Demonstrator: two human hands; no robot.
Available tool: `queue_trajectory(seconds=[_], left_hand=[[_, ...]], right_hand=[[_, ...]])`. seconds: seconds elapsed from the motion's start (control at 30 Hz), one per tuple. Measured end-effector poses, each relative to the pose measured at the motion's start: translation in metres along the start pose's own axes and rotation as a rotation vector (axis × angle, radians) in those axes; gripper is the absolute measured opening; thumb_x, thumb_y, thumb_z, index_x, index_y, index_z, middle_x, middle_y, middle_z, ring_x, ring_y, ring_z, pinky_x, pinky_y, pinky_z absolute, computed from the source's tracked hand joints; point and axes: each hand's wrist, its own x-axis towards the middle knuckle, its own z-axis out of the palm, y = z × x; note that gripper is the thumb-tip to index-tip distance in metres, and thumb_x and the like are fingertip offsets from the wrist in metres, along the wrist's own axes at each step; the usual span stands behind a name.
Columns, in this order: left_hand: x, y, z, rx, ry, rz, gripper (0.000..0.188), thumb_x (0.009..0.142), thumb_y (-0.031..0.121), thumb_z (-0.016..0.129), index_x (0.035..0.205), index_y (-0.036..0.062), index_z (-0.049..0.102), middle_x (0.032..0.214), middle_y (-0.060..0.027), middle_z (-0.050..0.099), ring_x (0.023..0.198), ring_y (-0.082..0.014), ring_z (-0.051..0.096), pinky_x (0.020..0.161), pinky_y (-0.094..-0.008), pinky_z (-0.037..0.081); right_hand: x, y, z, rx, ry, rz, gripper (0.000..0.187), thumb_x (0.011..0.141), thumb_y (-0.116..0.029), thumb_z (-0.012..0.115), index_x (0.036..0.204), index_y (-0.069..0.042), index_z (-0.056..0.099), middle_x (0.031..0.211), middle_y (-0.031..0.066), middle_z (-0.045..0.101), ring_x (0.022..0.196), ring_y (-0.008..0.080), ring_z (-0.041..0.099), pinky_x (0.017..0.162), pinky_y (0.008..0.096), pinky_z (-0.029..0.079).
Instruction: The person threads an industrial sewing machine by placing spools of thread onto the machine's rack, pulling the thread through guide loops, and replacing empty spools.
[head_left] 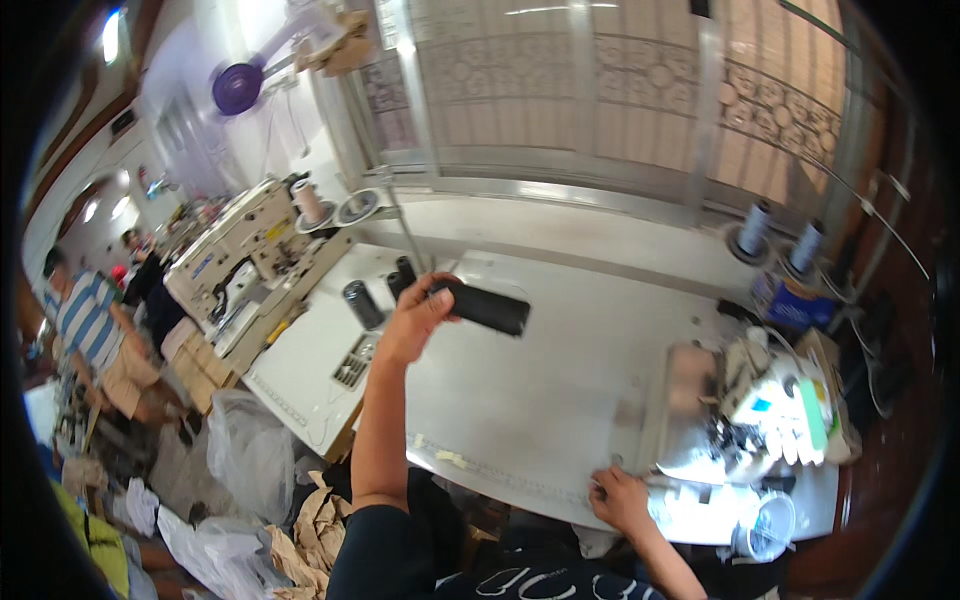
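My left hand (412,322) is raised over the white sewing table (520,400), its fingers wrapped round one end of a long black roll-shaped thing (485,307). The free end of this thing points right and slightly down. Behind and left of that hand stand a dark thread spool (362,304) and smaller black spools, partly hidden. My right hand (622,500) rests at the table's front edge with its fingers curled in. What they hold, if anything, is too small to tell. Close to its right is a sewing machine (755,395) with a bright lamp glow on it.
Another sewing machine (250,265) stands on the left, with a small compartment tray (355,360) near it. Blue-grey thread cones (803,247) sit back right. A clear plastic cup (768,525) is at the front right corner. Plastic bags (250,450) lie left; a person (100,330) stands beyond.
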Motion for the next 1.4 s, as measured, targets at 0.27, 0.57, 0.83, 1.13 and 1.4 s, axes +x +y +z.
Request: queue_trajectory(seconds=[0.27,0.57,0.83,1.13,1.4], left_hand=[[-0.093,-0.037,0.163,-0.174,-0.471,-0.294,0.041,0.072,0.026,0.068,0.101,0.0024,0.053,0.085,-0.0009,0.054,0.08,-0.0089,0.049,0.071,-0.0201,0.038],[-0.136,-0.042,0.257,-0.054,-0.62,-0.211,0.05,0.072,0.022,0.068,0.111,0.0033,0.044,0.096,-0.0035,0.051,0.088,-0.0124,0.049,0.078,-0.0249,0.04],[-0.162,-0.075,0.286,-0.205,-0.817,-0.346,0.077,0.07,0.013,0.068,0.128,0.0055,0.018,0.111,-0.0088,0.041,0.106,-0.0207,0.043,0.09,-0.0345,0.036],[-0.182,-0.082,0.32,-0.101,-0.98,-0.601,0.021,0.086,0.017,0.049,0.101,0.0026,0.052,0.065,0.0026,0.048,0.053,-0.0056,0.04,0.049,-0.0194,0.032],[-0.161,-0.079,0.273,-0.009,-0.784,-0.346,0.02,0.087,0.017,0.048,0.079,0.001,0.056,0.054,0.0043,0.034,0.049,-0.0044,0.028,0.046,-0.0202,0.023]], right_hand=[[-0.048,-0.041,-0.096,0.894,0.359,0.39,0.054,0.073,-0.015,0.065,0.117,0.002,0.038,0.095,0.0123,0.056,0.055,0.0068,0.05,0.048,0.0198,0.041],[-0.105,-0.026,-0.13,0.781,0.493,0.366,0.039,0.07,-0.02,0.069,0.099,0.002,0.055,0.073,0.0024,0.056,0.053,0.0029,0.042,0.049,0.0178,0.036],[-0.109,-0.003,-0.142,1.52,0.546,0.484,0.024,0.076,-0.02,0.064,0.085,-0.001,0.052,0.058,0.0019,0.052,0.039,0.001,0.035,0.036,0.0164,0.027],[-0.104,-0.011,-0.146,1.502,0.57,0.561,0.027,0.076,-0.015,0.065,0.088,0.004,0.051,0.06,-0.0012,0.048,0.04,0.0006,0.035,0.035,0.0161,0.026],[-0.095,-0.001,-0.13,1.584,0.613,0.597,0.019,0.078,-0.01,0.062,0.086,0.002,0.049,0.06,-0.0002,0.048,0.038,0.0014,0.033,0.034,0.0157,0.026]])
